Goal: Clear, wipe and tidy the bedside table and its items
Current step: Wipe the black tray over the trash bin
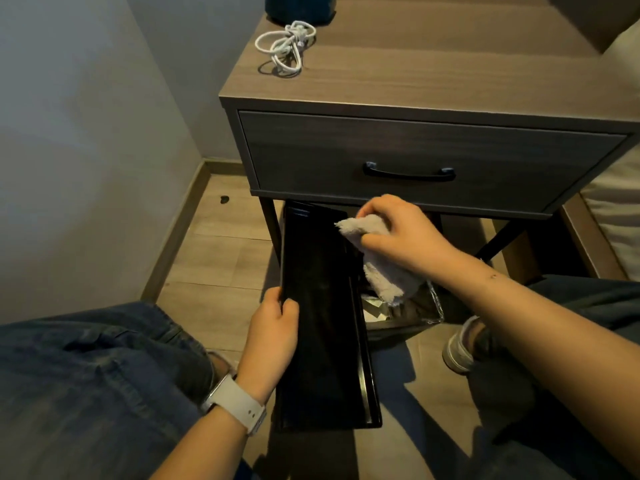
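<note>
A long black glossy tray (322, 323) is held lengthwise in front of the bedside table (433, 81), below its drawer (408, 157). My left hand (273, 327) grips the tray's left rim about halfway along. My right hand (398, 233) grips a pale grey cloth (381, 265) at the tray's far right edge; the cloth hangs down past the rim. A coiled white cable (287, 46) lies on the table top near its left back corner, beside a dark teal object (299, 8).
A small bin lined with a clear bag (415, 313) holding paper scraps stands on the floor under the cloth. My knees in jeans flank the tray. A wall runs along the left; a bed edge (609, 209) lies at the right. A dark speck (224, 199) sits on the floor.
</note>
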The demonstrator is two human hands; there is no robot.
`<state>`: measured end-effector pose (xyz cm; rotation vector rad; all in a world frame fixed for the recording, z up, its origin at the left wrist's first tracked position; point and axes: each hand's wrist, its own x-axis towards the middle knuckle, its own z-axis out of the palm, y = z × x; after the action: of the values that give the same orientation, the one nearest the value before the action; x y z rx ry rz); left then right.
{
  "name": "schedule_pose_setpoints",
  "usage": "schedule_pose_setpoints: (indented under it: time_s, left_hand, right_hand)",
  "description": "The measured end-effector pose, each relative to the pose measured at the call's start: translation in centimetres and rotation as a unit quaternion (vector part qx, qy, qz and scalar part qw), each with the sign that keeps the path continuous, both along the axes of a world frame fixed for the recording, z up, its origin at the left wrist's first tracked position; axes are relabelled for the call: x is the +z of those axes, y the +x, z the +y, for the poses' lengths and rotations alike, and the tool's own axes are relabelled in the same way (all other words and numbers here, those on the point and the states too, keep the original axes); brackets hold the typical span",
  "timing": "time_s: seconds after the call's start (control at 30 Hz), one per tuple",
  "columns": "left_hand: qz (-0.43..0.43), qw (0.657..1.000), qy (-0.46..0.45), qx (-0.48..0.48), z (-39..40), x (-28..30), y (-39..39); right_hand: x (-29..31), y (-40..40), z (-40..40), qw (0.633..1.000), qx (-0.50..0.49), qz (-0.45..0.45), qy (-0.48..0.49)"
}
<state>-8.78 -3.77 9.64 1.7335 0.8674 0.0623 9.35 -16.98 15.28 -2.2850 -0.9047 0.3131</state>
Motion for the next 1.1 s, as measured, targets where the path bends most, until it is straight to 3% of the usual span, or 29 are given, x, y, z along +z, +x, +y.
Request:
schedule_pose_setpoints:
  time_s: [0.1, 0.17, 0.3, 0.5, 0.63, 0.73, 0.83, 0.93, 1.1]
  left_hand:
    - [-0.009, 0.999, 0.044, 0.016, 0.2, 0.6, -1.0]
    - [-0.013, 0.997, 0.073, 0.015, 0.1, 0.8, -1.5]
    - [-0.027, 0.994, 0.104, 0.024, 0.1, 0.6, -1.9]
    - [-0.048, 0.989, 0.079, 0.114, 0.8, 0.3, -2.2]
    - [-0.040, 0.988, 0.105, 0.109, 0.9, 0.1, -2.5]
    - [-0.021, 0.992, 0.095, 0.082, 1.2, -0.1, -1.9]
    - [-0.015, 0.995, 0.075, 0.067, 1.0, -0.3, -1.1]
    - [-0.007, 0.995, 0.075, 0.065, 0.4, -0.5, -1.2]
    - [-0.010, 0.992, 0.118, 0.049, 0.3, -0.4, -1.6]
  right_hand:
    - [-1.0, -0.5, 3.7, 0.965, 0.082, -0.214, -0.127]
    - [-1.7, -1.3, 6.3, 0.946, 0.074, -0.263, -0.176]
    - [-2.8, -2.6, 9.4, 0.949, 0.050, -0.238, -0.202]
    - [-4.7, -8.6, 5.7, 0.968, 0.109, -0.190, -0.123]
    - [-4.9, -11.7, 1.2, 0.967, 0.175, -0.138, -0.122]
    - [-3.0, -12.0, -0.3, 0.948, 0.235, -0.085, -0.197]
    - [0.1, -8.9, 1.0, 0.969, 0.183, -0.009, -0.167]
    - [1.4, -4.0, 4.6, 0.982, 0.091, -0.106, -0.125]
    - [-2.5, -0.8, 9.4, 0.962, 0.061, -0.146, -0.221]
